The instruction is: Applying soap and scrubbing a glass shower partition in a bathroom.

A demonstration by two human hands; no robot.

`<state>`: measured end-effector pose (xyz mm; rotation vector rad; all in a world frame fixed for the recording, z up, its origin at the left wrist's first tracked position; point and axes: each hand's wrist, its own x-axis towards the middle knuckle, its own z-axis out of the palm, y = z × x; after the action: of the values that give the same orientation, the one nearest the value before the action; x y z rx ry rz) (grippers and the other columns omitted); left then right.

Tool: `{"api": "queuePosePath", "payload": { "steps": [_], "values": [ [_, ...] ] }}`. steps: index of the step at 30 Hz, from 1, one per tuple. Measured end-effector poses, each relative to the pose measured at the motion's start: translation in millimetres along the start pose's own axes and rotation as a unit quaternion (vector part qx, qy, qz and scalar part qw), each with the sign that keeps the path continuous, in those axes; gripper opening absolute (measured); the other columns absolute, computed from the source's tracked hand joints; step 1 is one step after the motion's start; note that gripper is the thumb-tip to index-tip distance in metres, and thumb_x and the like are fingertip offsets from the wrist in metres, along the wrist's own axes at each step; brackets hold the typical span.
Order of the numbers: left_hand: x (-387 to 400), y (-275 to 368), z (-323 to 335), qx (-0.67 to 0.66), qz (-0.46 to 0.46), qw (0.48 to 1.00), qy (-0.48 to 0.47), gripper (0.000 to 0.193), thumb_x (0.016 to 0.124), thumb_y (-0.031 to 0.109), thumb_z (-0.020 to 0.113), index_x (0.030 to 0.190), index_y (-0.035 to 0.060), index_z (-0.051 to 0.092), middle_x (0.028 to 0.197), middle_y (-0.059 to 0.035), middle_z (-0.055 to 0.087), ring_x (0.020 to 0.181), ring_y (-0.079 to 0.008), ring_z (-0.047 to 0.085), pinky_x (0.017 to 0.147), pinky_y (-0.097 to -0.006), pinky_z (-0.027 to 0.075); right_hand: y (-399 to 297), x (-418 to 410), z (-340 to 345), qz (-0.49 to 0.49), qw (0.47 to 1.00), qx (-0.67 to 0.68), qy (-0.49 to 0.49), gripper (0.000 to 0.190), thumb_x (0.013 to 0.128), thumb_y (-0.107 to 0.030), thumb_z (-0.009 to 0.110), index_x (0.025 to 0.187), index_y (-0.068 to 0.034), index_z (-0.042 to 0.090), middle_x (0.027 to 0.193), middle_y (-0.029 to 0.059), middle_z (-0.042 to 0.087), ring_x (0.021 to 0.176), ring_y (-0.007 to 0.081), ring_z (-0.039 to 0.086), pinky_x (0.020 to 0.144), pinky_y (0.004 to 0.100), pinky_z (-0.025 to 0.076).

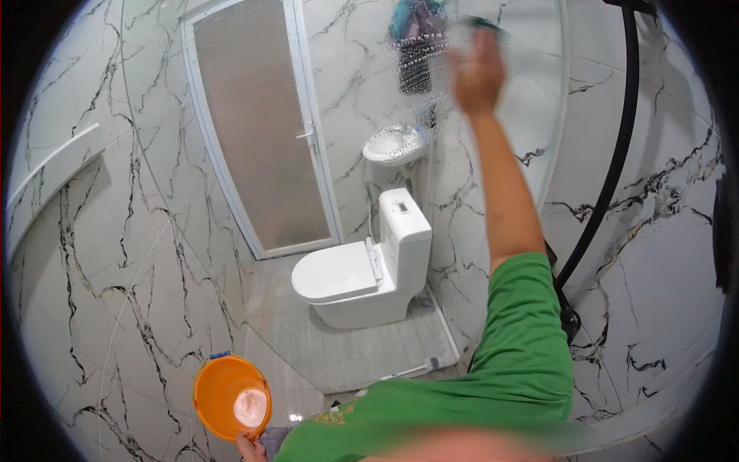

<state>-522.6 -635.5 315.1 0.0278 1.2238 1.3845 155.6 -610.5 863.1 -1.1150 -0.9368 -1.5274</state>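
My right hand (478, 84), blurred by motion, is raised at the top against a clear glass panel (522, 110). In it is a dark green flat object (484, 23), perhaps a scrubbing pad; blur hides its details. Rows of droplets or suds cover the glass left of that hand. Low on the left, my left hand (250, 446) grips the rim of an orange plastic bucket (216, 392). Whitish, foamy liquid (251, 408) lies at the bucket's bottom. The bucket's handle has a blue grip (220, 354) and rests at the far rim.
Beyond the glass stand a white toilet (340, 271) with its lid down and a wall-mounted washbasin (392, 147). Dark and teal cloths (417, 46) hang above. A frosted door (260, 121) is at the back. A black pipe (620, 144) runs along the right; a ledge (55, 164) juts out left.
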Motion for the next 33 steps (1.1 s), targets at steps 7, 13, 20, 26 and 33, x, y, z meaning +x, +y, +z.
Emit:
{"api": "queuePosePath", "payload": {
  "steps": [7,13,20,26,33],
  "values": [
    [-16,-9,5,-0.03,0.049,0.998,-0.016,0.041,0.071,0.017,0.043,0.107,-0.0035,0.043,0.095,-0.0166,0.055,0.069,-0.032,0.06,0.058,-0.0342,0.056,-78,-23,2,-0.31,0.897,0.178,-0.262,0.063,0.075,-0.048,0.055,0.127,-0.016,0.039,0.134,0.0032,0.034,0.126,0.0217,0.028,0.103,0.039,0.019],
    [-12,-10,2,-0.047,0.029,0.998,-0.006,0.042,0.069,0.016,0.043,0.106,-0.0044,0.043,0.095,-0.0171,0.055,0.071,-0.0338,0.059,0.06,-0.0371,0.056,110,17,-21,0.209,0.957,-0.17,-0.107,0.074,0.084,-0.056,0.034,0.131,0.0,0.026,0.136,0.0211,0.025,0.126,0.0333,0.022,0.104,0.041,0.016],
    [3,-14,-1,-0.065,0.007,0.998,-0.015,0.044,0.067,0.014,0.043,0.106,-0.0054,0.042,0.096,-0.0177,0.054,0.074,-0.0358,0.059,0.063,-0.0404,0.056,-57,-25,4,-0.116,0.981,0.099,-0.122,0.078,0.077,-0.053,0.051,0.133,-0.007,0.023,0.136,0.0186,0.026,0.126,0.0337,0.023,0.104,0.045,0.015],
    [7,-7,-1,-0.094,-0.011,0.995,-0.003,0.045,0.066,0.014,0.043,0.105,-0.0073,0.041,0.095,-0.0192,0.054,0.074,-0.0376,0.059,0.064,-0.0418,0.056,-52,-32,-6,-0.334,0.877,0.185,-0.292,0.062,0.075,-0.044,0.058,0.126,-0.014,0.041,0.137,0.0058,0.03,0.128,0.0224,0.023,0.103,0.0397,0.022],
    [-12,-13,-4,-0.068,0.023,0.997,-0.005,0.045,0.066,0.014,0.043,0.105,-0.0084,0.041,0.095,-0.0201,0.053,0.073,-0.0377,0.059,0.062,-0.0403,0.056,122,22,-20,0.369,0.914,-0.158,-0.056,0.071,0.083,-0.057,0.034,0.13,-0.003,0.031,0.136,0.0181,0.026,0.125,0.0348,0.023,0.102,0.0448,0.019]
  ]
}}
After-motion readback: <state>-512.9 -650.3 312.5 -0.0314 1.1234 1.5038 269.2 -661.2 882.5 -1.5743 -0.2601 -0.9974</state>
